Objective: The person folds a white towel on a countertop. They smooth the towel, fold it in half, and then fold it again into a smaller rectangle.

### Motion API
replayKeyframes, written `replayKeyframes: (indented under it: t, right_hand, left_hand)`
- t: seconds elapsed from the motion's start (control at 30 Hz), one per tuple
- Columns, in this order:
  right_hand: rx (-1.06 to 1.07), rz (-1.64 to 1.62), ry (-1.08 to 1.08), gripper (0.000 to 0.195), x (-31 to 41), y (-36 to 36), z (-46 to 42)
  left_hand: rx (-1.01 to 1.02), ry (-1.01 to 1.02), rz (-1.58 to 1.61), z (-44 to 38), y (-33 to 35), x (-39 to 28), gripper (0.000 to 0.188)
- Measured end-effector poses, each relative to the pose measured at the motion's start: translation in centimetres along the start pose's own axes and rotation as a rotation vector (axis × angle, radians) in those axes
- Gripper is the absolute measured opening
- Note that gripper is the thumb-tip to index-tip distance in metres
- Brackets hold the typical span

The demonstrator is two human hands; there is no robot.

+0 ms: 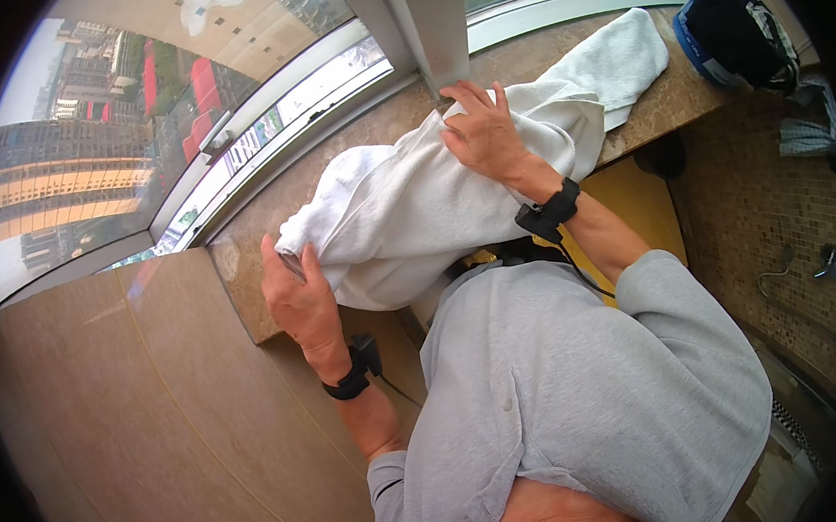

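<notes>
A large white cloth, probably a towel (pixel 414 204), lies in loose folds along the stone window ledge and hangs over its front edge. My left hand (pixel 298 290) is at the cloth's left end, its corner pinched between thumb and fingers. My right hand (pixel 482 131) touches the upper edge near the window post, fingers spread; whether it grips the fabric is hard to see. Right of that hand, a white terry towel (pixel 614 62) rests on the ledge, partly under the larger cloth's folds. Both wrists wear black straps with small devices and cables.
The brown marble ledge (pixel 247 286) runs below a partly open window (pixel 216 137). A dark bag with a blue rim (pixel 731 34) stands at the ledge's right end. Tiled wall (pixel 183 419) bounds the left. Beneath the ledge is a yellow surface (pixel 637 197); mosaic tiles with metal fittings (pixel 831 262) lie right.
</notes>
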State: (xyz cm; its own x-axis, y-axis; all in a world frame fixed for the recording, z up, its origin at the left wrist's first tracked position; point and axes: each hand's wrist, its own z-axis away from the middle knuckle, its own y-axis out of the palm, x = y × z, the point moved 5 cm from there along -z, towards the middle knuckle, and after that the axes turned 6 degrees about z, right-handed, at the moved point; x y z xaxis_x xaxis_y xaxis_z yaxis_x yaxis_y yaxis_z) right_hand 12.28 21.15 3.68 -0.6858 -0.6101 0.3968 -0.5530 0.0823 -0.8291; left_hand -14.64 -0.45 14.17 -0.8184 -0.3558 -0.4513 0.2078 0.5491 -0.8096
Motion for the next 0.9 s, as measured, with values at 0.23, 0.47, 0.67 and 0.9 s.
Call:
replayKeyframes:
  t: [0.23,0.47,0.67,0.9]
  right_hand:
    - [-0.028,-0.315,-0.05,0.013,2.1,-4.0,-0.2]
    - [0.165,-0.667,-0.134,0.013,4.1,-6.7,-0.4]
    - [0.208,-0.748,-0.202,0.011,4.4,-8.1,0.0]
    - [0.289,-0.914,-0.094,0.016,4.0,-8.2,0.2]
  left_hand:
    - [-0.015,0.287,-0.334,0.4,2.2,-2.7,0.044]
    - [0.171,0.446,0.314,0.3,5.1,-9.9,0.032]
    - [0.188,0.462,0.448,-0.1,5.9,-11.7,0.032]
    - [0.111,0.514,0.533,0.7,6.3,-13.0,0.026]
